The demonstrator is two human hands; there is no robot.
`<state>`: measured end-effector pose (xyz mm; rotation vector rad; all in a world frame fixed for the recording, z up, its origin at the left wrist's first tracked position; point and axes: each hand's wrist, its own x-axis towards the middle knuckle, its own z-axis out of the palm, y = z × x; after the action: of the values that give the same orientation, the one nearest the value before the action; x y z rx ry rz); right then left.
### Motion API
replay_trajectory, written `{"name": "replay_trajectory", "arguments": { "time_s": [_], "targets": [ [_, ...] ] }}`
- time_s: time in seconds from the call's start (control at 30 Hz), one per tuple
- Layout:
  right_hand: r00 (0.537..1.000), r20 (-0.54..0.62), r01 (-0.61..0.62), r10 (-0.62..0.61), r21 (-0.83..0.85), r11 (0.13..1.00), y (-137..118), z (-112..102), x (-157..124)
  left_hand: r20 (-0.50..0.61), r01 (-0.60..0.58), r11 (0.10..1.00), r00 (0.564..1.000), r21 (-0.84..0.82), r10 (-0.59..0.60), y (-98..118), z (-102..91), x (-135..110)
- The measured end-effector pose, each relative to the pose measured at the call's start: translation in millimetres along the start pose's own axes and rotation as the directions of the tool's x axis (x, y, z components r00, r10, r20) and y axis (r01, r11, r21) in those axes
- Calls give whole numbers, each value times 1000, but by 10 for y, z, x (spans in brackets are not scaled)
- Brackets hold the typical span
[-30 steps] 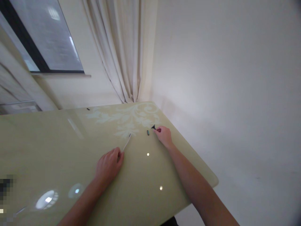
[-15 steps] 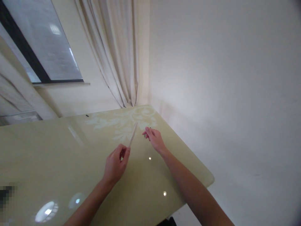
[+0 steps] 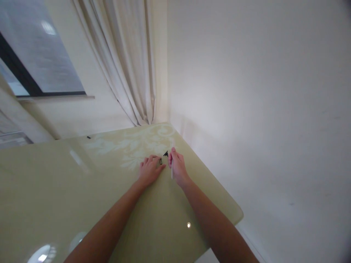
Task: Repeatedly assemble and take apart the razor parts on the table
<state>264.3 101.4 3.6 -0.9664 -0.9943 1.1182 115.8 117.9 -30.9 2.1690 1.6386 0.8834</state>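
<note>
My right hand [image 3: 178,166] is closed around a thin pale stick [image 3: 172,172], whose lower end sticks out below the fingers. My left hand [image 3: 150,171] rests low over the table, with thumb and forefinger on either side of a small black rectangular piece [image 3: 161,161]; it appears to grip it. Between the two hands, just beyond the fingertips, lies a small black jagged object [image 3: 166,153], too small to name. Both hands are close together near the table's far right corner.
The glossy pale-green table [image 3: 82,190] has a white floral pattern toward its far corner. Another small dark bit [image 3: 88,137] lies by the back edge. A white wall [image 3: 246,109] runs along the right side, and a curtain [image 3: 131,65] hangs behind.
The pale stick has passed from my left hand to my right. My left hand has moved forward and right to the small black piece. The view has shifted slightly right.
</note>
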Motion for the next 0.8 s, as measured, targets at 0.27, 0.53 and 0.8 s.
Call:
{"name": "replay_trajectory", "arguments": {
  "time_s": [0.27, 0.53, 0.8],
  "targets": [
    [977, 162, -143, 141, -1, 990, 4, 93, -156, 17, 69, 971, 998, -227, -67, -149, -251, -300],
    [839, 450, -173, 305, -311, 935, -1, 350, -650, -340, -184, 974, 931, -132, 130, -207, -730, -1128],
    [840, 405, -330, 360, -145, 933, -72, 372, -731, -386, -306, 943, 860, 131, 333, -74, -708, -1130]
  ]
}}
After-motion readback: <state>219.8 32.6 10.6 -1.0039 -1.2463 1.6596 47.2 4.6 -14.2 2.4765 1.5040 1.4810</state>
